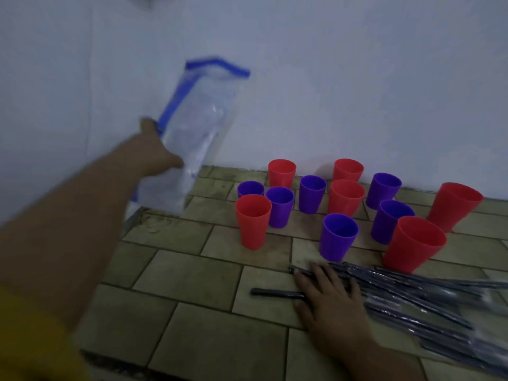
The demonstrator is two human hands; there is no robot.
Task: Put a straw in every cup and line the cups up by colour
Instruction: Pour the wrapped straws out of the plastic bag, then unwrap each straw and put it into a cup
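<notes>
Nearest the camera, the right hand (pixel 332 301) lies flat and open, fingers spread, pressing on the left end of the straw pile (pixel 417 298) on the tiled worktop (pixel 192 273). The straws are dark and in shiny wrapping, so they will likely slide on one another. If the hand drags rather than picks, the pile could fan out toward the worktop's near edge. One loose straw (pixel 275 292) lies just left of the pile, apart from the rest, and could roll away unnoticed.

Just beyond the pile stand the cups (pixel 345 200), six red and six purple, mixed together and none with a straw yet. A red cup (pixel 413 244) stands almost against the pile's far side, with a purple cup (pixel 339 237) to its left. Farther back several cups crowd or touch each other (the left group especially). A straw poked into one, or a reach over the front ones, could therefore knock a neighbour down. A light cup with a long straw may also tip, and grout lines could catch a base slid sideways.

Well left of the pile and beyond it, the left hand (pixel 162 158) holds up a clear bag (pixel 203 119) with a blue edge, out past the worktop's left edge, in front of the wall (pixel 357 78). Blur hides the fingers, but the bag seems pinched against the thumb. Let go there, it would probably drop off the worktop, and swung back it could sweep the cups.
</notes>
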